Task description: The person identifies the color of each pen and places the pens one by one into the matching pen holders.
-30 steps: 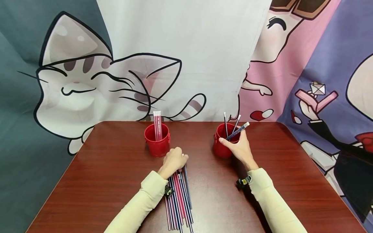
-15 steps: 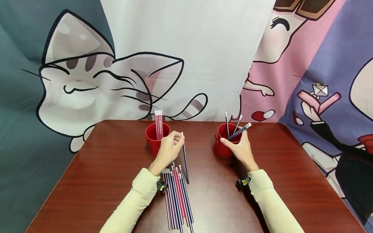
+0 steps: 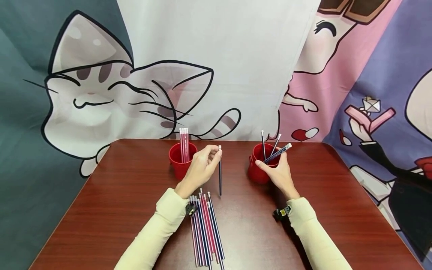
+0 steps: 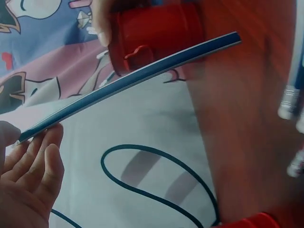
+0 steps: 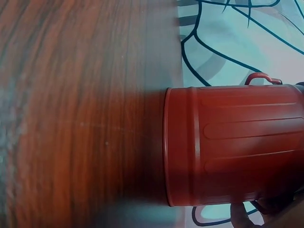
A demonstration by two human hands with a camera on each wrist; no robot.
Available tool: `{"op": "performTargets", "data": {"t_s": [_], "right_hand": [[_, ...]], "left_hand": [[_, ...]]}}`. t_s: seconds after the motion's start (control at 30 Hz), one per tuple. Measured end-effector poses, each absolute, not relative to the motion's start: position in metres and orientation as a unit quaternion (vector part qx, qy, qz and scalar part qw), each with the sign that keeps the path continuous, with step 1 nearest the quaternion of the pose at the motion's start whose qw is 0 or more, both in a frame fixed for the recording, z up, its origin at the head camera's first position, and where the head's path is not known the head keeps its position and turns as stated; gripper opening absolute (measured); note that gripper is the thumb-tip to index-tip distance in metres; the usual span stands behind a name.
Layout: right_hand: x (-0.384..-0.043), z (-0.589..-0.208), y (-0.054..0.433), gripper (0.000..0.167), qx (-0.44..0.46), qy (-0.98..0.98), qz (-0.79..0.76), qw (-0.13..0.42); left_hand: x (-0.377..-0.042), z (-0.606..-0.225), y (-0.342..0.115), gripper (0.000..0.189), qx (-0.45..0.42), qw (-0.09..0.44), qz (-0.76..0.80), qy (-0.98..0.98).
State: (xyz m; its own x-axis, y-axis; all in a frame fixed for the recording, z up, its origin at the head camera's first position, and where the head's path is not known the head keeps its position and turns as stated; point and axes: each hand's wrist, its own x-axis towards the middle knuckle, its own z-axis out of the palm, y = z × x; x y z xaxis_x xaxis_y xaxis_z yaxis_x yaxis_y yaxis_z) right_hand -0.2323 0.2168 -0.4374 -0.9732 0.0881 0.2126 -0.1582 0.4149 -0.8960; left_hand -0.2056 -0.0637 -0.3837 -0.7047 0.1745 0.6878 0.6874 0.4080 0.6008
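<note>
A dark blue pencil point(image 3: 220, 176) hangs upright from my left hand point(image 3: 202, 165), whose thumb and fingers pinch it near the white eraser end. In the left wrist view the same pencil point(image 4: 133, 78) runs from the fingertips across the view. My right hand point(image 3: 279, 174) grips the rim and side of the right red bucket point(image 3: 258, 170), which holds several dark blue pencils leaning different ways. The right wrist view shows that bucket's ribbed side point(image 5: 247, 137) standing on the table. Behind my left hand, the left red bucket point(image 3: 177, 167) holds several pink pencils point(image 3: 184, 146).
A bundle of pink and dark blue pencils point(image 3: 206, 232) lies on the brown wooden table point(image 3: 101, 210) below my left hand, eraser ends pointing away. A printed cloth with a cartoon cat point(image 3: 91, 90) hangs along the table's far edge.
My left hand has risen from the bundle with a dark blue pencil, then moved right, and the pencil has swung upright. The right hand stays on its bucket.
</note>
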Motion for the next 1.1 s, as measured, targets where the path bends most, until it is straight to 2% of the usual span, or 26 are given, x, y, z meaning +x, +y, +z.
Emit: {"op": "performTargets", "data": {"t_s": [0.43,0.77,0.9,1.1], "right_hand": [[-0.23,-0.442,0.224,0.084,0.027,-0.841,0.527,0.119],[-0.23,-0.443,0.222,0.082,0.034,-0.84,0.527,0.124],[-0.23,-0.439,0.219,0.081,0.037,-0.841,0.523,0.13],[-0.225,-0.424,0.212,0.079,0.037,-0.835,0.535,0.12]], "left_hand": [[-0.228,-0.349,-0.024,0.016,-0.295,0.353,-0.432,-0.776],[-0.241,-0.332,0.007,0.016,-0.263,0.488,-0.449,-0.701],[-0.244,-0.327,0.018,0.017,-0.26,0.497,-0.47,-0.681],[-0.246,-0.329,0.034,0.016,-0.275,0.477,-0.45,-0.703]]}}
